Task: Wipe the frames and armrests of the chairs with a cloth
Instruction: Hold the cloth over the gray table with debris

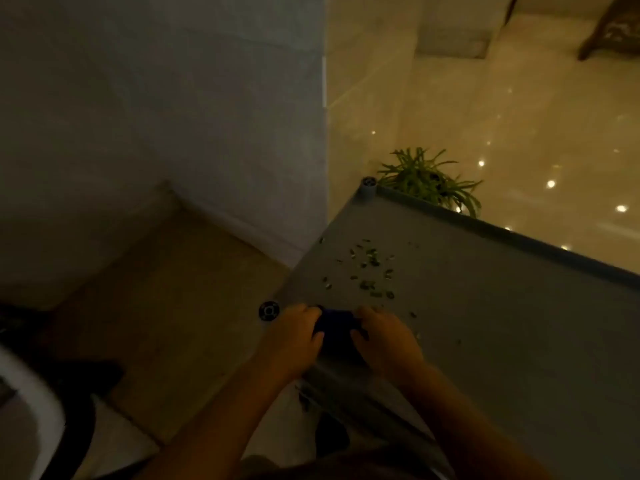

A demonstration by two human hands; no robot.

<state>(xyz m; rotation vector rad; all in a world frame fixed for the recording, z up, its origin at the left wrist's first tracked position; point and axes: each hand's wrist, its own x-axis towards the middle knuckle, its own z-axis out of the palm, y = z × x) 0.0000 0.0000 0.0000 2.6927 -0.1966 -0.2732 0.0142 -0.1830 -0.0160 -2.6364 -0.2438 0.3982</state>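
A dark blue cloth point(335, 323) is bunched between both hands at the near corner of a grey shelf top point(485, 323). My left hand point(294, 337) grips the cloth's left side, fingers curled over it. My right hand point(384, 337) holds its right side, fingers closed on the fabric. Most of the cloth is hidden under my fingers. In the far top right stand dark wooden chair legs point(602, 32). The scene is dim.
Several small green leaf bits point(372, 268) litter the grey top. A green potted plant point(429, 181) stands behind its far edge. Round post caps point(269, 310) point(369, 183) mark the corners. A grey wall point(173, 116) rises left; glossy tiled floor point(519, 116) lies right. A white curved object point(31, 403) sits at bottom left.
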